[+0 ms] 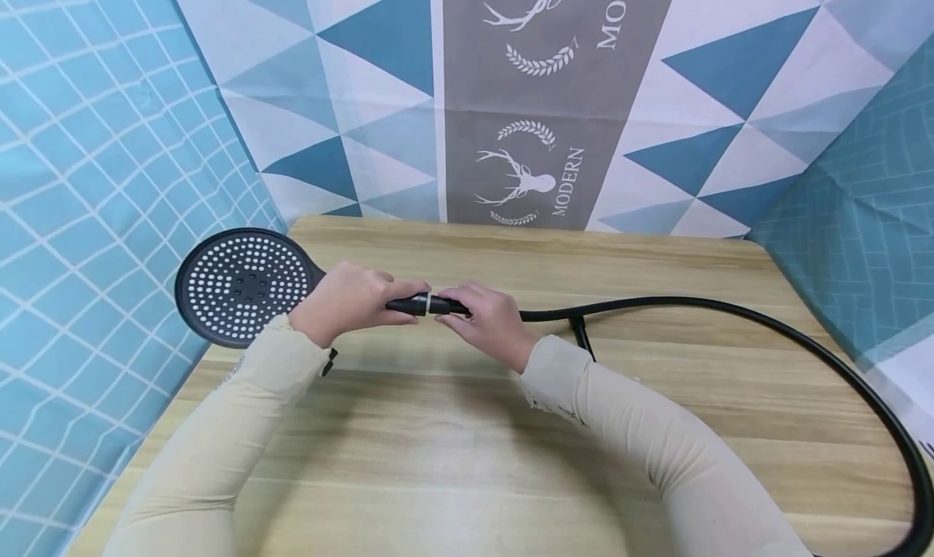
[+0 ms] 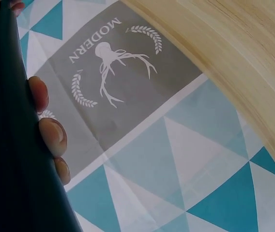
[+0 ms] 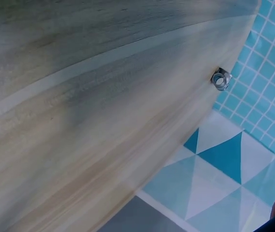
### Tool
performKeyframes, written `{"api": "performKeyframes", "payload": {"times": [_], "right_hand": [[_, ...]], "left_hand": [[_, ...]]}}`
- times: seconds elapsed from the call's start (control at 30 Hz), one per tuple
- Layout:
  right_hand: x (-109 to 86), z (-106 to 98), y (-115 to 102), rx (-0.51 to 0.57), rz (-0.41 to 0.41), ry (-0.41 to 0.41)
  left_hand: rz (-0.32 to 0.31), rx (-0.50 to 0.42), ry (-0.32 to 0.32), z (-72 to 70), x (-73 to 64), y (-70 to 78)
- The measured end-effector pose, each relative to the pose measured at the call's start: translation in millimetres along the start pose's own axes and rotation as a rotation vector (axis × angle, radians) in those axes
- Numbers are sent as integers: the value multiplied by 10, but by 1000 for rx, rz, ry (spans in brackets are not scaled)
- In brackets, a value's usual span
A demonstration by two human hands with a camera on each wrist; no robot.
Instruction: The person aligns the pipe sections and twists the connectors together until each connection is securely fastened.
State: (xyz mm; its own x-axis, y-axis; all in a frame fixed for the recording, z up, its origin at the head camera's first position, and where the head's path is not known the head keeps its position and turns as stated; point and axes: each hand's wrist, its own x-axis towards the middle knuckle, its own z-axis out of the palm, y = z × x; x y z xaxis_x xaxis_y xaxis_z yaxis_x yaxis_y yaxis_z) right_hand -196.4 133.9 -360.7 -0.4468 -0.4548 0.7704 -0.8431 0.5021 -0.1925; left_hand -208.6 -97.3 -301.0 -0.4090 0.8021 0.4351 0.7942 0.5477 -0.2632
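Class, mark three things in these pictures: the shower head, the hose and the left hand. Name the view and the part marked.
Shower head (image 1: 244, 285): head view, middle of the dotted face.
Hose (image 1: 686, 301): head view, top of its curve.
Left hand (image 1: 353, 302): head view, back of the hand.

Light seems to fall from above in the bright head view, laying soft shadows beside the sleeves (image 1: 197, 452) and a pale glare on the tabletop (image 1: 438, 484); edges bend with wide-angle distortion. The left wrist view drops the handle (image 2: 16, 145) nearly to black; the right is dimmer, hazy and soft.
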Motion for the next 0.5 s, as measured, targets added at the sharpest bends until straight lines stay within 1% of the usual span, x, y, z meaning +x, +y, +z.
{"api": "performKeyframes", "payload": {"times": [0.13,0.3,0.4,0.5], "right_hand": [[18,-6,17,-21,-13,5],[-2,-4,-38,-36,-28,-28],[-9,-4,-59,-29,-34,-32],[12,-9,-57,-48,-34,-22]], "left_hand": [[5,6,-1,-17,10,-8],[23,-1,4,-11,-23,22],[20,-2,0,2,-34,30],[11,8,5,6,-19,20]]}}
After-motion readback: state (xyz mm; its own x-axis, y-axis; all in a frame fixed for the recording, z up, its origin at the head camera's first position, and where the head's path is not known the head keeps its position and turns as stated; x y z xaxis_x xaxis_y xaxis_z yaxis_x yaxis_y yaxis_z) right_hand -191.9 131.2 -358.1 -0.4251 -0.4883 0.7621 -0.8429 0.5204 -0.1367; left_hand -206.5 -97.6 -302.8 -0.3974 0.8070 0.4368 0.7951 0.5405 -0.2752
